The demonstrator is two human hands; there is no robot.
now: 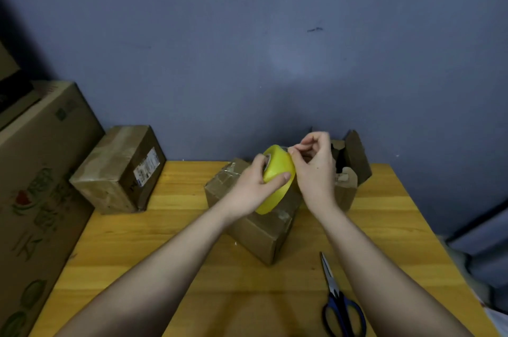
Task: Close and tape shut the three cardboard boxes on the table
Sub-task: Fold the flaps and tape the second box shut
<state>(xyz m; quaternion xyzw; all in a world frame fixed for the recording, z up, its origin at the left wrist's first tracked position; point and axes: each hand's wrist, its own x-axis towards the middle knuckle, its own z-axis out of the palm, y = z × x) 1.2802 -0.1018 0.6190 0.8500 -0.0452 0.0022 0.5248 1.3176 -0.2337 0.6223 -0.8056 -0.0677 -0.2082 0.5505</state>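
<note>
left hand [254, 185] holds the tape roll [276, 180] above the closed middle box [255, 229]; right hand [313, 166] pinches at its edge. left box [121, 171] looks sealed; right box [349, 171] stands open.

1. One head-worn wide-angle view looks forward and down, close over the yellow wooden table [143, 248].
2. It faces the blue-grey wall [247, 47] behind; both forearms enter from below.

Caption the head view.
Left hand grips yellow tape roll; right hand picks its edge above closed brown cardboard box.
</note>
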